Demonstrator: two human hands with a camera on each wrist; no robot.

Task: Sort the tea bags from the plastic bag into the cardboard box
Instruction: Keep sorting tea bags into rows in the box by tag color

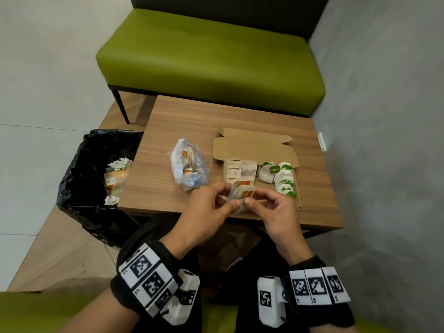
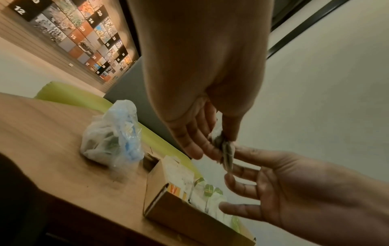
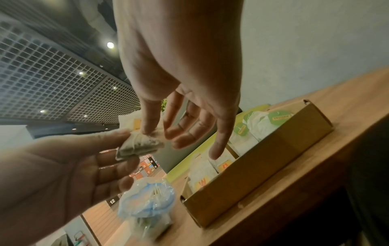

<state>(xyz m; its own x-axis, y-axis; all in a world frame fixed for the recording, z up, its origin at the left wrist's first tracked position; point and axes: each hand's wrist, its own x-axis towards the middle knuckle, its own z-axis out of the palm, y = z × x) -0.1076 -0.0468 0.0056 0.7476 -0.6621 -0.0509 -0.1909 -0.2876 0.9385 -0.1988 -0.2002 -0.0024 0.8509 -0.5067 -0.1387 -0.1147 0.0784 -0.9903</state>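
Observation:
A small stack of white tea bags (image 1: 241, 193) with orange tags is held above the near left corner of the open cardboard box (image 1: 257, 150). My left hand (image 1: 225, 200) pinches the stack from the left, and my right hand (image 1: 255, 200) pinches it from the right with thumb and forefinger. The wrist views show the tea bags (image 2: 226, 150) (image 3: 140, 146) between both hands. Inside the box lie orange-tagged bags (image 1: 236, 173) on the left and green-tagged bags (image 1: 280, 175) on the right. The clear plastic bag (image 1: 188, 164), holding more tea bags, lies left of the box.
The box and plastic bag rest on a small wooden table (image 1: 216, 116). A bin lined with a black bag (image 1: 91, 179) stands at the table's left edge with rubbish inside. A green bench (image 1: 211, 58) is behind the table and a grey wall (image 1: 384, 140) to its right.

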